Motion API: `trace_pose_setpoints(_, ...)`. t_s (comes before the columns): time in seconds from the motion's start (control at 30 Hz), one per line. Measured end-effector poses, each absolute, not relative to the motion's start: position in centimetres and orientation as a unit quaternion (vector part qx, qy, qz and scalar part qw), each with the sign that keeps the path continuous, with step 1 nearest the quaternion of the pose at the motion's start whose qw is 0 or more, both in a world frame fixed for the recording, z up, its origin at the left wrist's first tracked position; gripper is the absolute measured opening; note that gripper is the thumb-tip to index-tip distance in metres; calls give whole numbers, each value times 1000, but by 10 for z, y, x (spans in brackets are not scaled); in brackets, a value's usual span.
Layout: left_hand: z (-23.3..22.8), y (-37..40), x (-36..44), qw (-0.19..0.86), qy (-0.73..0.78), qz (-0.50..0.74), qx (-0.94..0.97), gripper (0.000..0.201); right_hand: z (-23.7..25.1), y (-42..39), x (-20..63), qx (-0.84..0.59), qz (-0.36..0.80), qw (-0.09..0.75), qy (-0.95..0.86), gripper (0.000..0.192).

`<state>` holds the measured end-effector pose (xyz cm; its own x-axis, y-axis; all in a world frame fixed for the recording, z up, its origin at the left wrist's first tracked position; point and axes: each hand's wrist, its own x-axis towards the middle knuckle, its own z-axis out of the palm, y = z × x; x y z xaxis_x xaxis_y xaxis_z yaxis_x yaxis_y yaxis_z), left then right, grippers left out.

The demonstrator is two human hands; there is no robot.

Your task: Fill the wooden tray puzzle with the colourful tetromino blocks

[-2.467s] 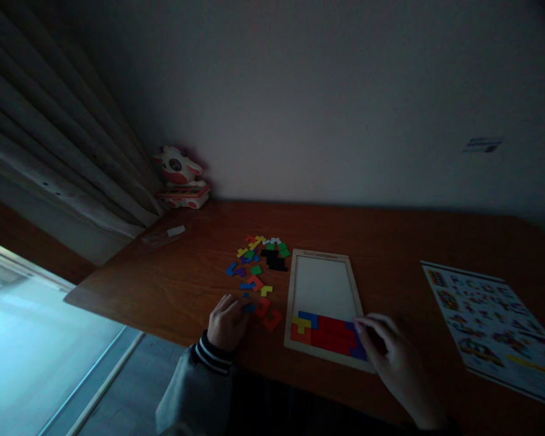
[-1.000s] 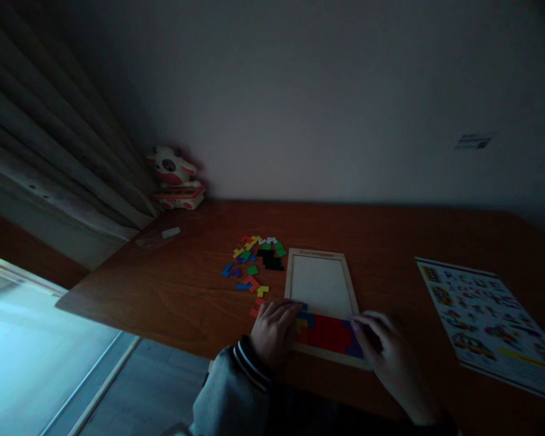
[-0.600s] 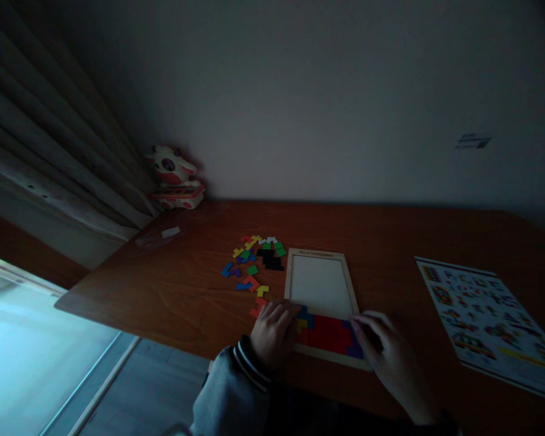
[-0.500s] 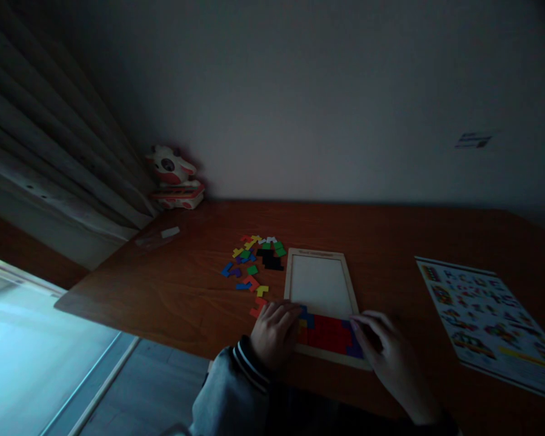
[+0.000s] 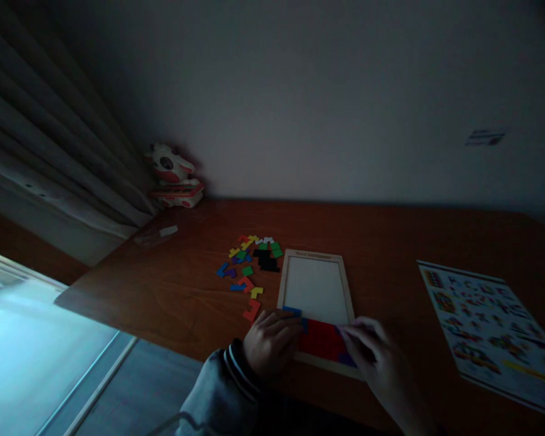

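Note:
A wooden puzzle tray (image 5: 349, 297) lies in front of me, its upper part showing bare pale board. Red puzzle pieces (image 5: 320, 339) fill the near end, with a blue piece (image 5: 292, 312) at the left. My left hand (image 5: 272, 340) rests over the tray's lower left corner, fingers loosely stretched across the pieces there and hiding some of them. At the lower right, my right hand (image 5: 376, 351) has thumb and forefinger pinched at a purple puzzle piece (image 5: 346, 358) beside the red ones. The fingertips partly cover that piece.
Loose coloured pieces (image 5: 247, 271) lie left of the tray, among them black pieces (image 5: 267, 260). A printed sheet (image 5: 485, 333) is on the right. A cow-shaped toy (image 5: 175, 175) stands at the back left, near the curtain. The table's left edge (image 5: 131, 327) drops to the floor.
My right fingertips have shifted slightly left and down along the tray's near end. My left hand has moved a little, showing more of the blue piece. The view has shifted slightly.

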<state>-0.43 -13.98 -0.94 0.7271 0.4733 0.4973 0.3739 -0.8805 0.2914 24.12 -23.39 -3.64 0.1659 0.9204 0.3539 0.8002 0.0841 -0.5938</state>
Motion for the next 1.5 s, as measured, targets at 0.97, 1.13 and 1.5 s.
trace_pose_setpoints(0.97, -10, -146, -22, 107, 229, 353, 901, 22, -39, -230, 245, -701, 78, 379, -599, 32)
trace_pose_setpoints(1.13, -16, -137, -51, 100, 288, 375, 875, 19, -37, -230, 243, -708, 63, 373, -596, 34)
trace_pose_setpoints(1.5, -16, -130, -89, 148, 344, 383, 844, 22, -42, -230, 247, -719, 67, 363, -589, 38)
